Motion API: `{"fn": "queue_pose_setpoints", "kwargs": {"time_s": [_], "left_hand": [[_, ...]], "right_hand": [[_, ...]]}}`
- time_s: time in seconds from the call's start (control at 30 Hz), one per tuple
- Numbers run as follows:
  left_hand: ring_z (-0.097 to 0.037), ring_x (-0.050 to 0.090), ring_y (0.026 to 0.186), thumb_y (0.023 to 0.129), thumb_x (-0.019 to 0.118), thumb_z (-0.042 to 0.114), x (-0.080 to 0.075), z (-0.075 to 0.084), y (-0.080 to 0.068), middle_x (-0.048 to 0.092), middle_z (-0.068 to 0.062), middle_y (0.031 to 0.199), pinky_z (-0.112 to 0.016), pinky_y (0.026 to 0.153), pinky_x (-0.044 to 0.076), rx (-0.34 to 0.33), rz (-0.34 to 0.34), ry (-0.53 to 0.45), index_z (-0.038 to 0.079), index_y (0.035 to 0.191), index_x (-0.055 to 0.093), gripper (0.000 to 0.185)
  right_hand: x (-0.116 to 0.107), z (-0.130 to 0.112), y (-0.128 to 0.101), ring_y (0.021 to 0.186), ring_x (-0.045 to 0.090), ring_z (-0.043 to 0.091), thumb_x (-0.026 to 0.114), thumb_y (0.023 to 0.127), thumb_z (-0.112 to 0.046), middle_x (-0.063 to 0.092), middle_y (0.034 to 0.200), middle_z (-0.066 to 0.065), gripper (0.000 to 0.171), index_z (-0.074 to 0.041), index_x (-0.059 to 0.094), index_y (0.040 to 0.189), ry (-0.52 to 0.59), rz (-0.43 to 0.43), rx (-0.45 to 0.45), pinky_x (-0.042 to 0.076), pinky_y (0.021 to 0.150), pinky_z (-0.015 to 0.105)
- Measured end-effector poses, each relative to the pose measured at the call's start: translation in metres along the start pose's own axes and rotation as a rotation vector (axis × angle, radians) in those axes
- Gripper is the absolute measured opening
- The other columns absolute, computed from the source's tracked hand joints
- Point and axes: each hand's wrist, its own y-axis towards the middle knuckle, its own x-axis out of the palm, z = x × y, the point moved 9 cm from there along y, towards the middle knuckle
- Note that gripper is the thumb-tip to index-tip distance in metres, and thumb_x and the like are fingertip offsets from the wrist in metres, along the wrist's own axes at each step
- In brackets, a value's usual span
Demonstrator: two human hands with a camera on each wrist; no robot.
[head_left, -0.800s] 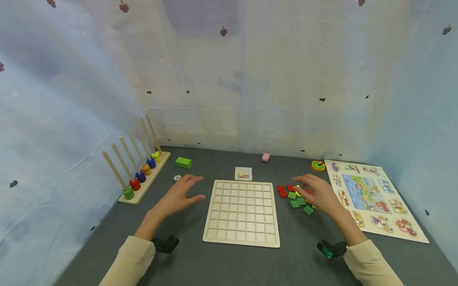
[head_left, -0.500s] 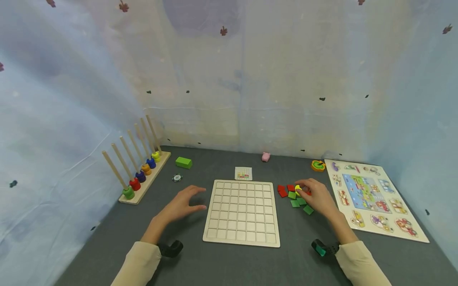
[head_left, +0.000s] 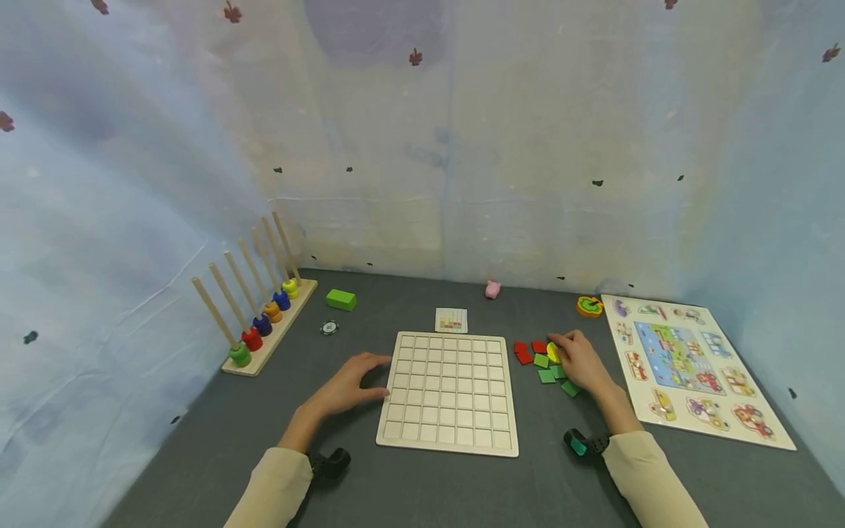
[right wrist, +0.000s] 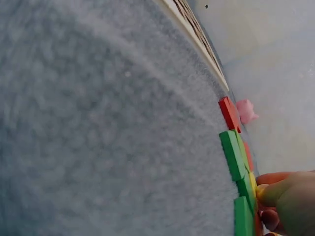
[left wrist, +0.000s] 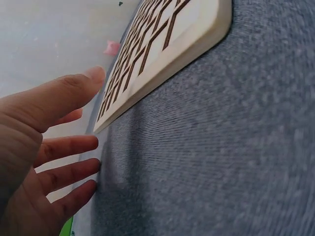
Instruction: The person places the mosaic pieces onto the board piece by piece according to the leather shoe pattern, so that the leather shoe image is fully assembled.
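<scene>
right now the right hand (head_left: 581,364) pinches a yellow tile (head_left: 552,353) from the pile of tiles (head_left: 540,362) by the grid board's (head_left: 449,389) right edge — the pick-up step. left hand (head_left: 350,385), fingers relaxed, rests at the left edge; next, a clean lift and carry to a cell.

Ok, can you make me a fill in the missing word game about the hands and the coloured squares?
The right hand pinches a ____ tile out of the pile of tiles.
The left hand lies open beside the wooden ____ board.
The small pig by the back wall is ____.

Missing words: yellow; grid; pink
</scene>
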Motion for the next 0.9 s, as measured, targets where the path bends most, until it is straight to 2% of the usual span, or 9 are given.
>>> {"fn": "queue_pose_setpoints", "kwargs": {"time_s": [0.13,0.27,0.4,0.53,0.67,0.9], "left_hand": [[-0.033,0.042,0.118,0.085,0.067,0.035,0.008,-0.006,0.002,0.048,-0.014,0.129,-0.053,0.096,0.033,-0.044,-0.027,0.033,0.009,0.138,0.046,0.063],[-0.03,0.041,0.115,0.085,0.067,0.038,0.011,-0.008,0.002,0.048,-0.011,0.127,-0.052,0.093,0.034,-0.064,-0.038,0.067,0.012,0.138,0.047,0.062],[-0.028,0.041,0.112,0.084,0.067,0.038,0.011,-0.006,0.001,0.047,-0.009,0.125,-0.051,0.092,0.034,-0.048,-0.037,0.098,0.013,0.137,0.049,0.061],[-0.027,0.04,0.112,0.084,0.067,0.039,0.012,-0.007,0.001,0.046,-0.008,0.125,-0.051,0.091,0.034,-0.044,-0.032,0.146,0.015,0.136,0.05,0.06],[-0.029,0.038,0.114,0.084,0.068,0.039,0.013,-0.009,0.001,0.045,-0.008,0.126,-0.053,0.091,0.032,-0.056,-0.027,0.171,0.016,0.135,0.05,0.059],[-0.032,0.037,0.116,0.085,0.067,0.038,0.013,-0.007,0.001,0.044,-0.01,0.128,-0.056,0.092,0.03,-0.057,-0.031,0.166,0.016,0.136,0.05,0.058]], "right_hand": [[0.0,0.002,-0.003,0.084,0.049,0.033,0.055,0.089,0.004,0.051,0.096,0.023,0.027,0.008,0.061,0.115,0.017,-0.007,0.008,0.039,0.071,0.047],[-0.002,0.009,-0.005,0.087,0.051,0.034,0.059,0.088,0.001,0.052,0.099,0.024,0.022,0.009,0.06,0.108,0.052,0.008,0.054,0.041,0.073,0.048],[-0.004,0.015,-0.002,0.073,0.052,0.026,0.064,0.085,-0.003,0.055,0.086,0.016,0.015,0.004,0.06,0.098,0.064,0.044,0.067,0.042,0.067,0.042],[-0.004,0.01,0.005,0.06,0.047,0.013,0.067,0.085,-0.01,0.056,0.072,0.005,0.012,-0.002,0.061,0.092,0.149,0.081,0.078,0.038,0.056,0.031],[0.003,-0.014,0.015,0.061,0.052,0.01,0.068,0.086,-0.015,0.061,0.075,0.003,0.014,-0.005,0.063,0.093,0.274,0.072,0.078,0.04,0.055,0.026],[0.034,-0.083,0.031,0.069,0.058,0.016,0.068,0.085,-0.012,0.063,0.082,0.007,0.014,-0.003,0.065,0.095,0.5,-0.021,-0.021,0.046,0.06,0.025]]}}
